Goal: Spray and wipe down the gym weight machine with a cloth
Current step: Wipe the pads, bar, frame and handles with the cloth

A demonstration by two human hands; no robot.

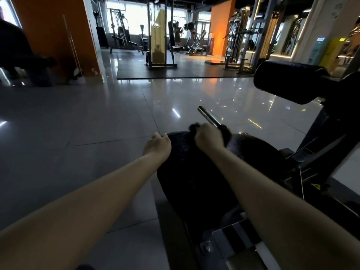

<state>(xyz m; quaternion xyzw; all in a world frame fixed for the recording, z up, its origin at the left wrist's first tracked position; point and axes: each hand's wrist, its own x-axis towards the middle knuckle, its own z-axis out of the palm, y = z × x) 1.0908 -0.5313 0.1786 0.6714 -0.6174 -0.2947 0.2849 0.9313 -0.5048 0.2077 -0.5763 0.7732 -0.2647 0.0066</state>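
Right hand point(209, 138) grips what seems a cloth point(194, 127) at the pad point(194, 172) edge.

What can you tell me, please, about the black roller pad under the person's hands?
The black roller pad is a thick, rounded cushion with a finely textured, foam-like skin, mounted low on the machine's dark frame. The left hand rests curled at its left end; the right hand holds a dark cloth against its top. A chrome bar juts out beyond it.

The machine's black roller pad point(204, 172) lies low in the foreground, with a second pad point(288, 82) raised beyond it and a chrome bar point(208, 115) jutting between. A dark cloth point(194, 127), bunched in the right hand point(209, 139), sits on the near pad's top.
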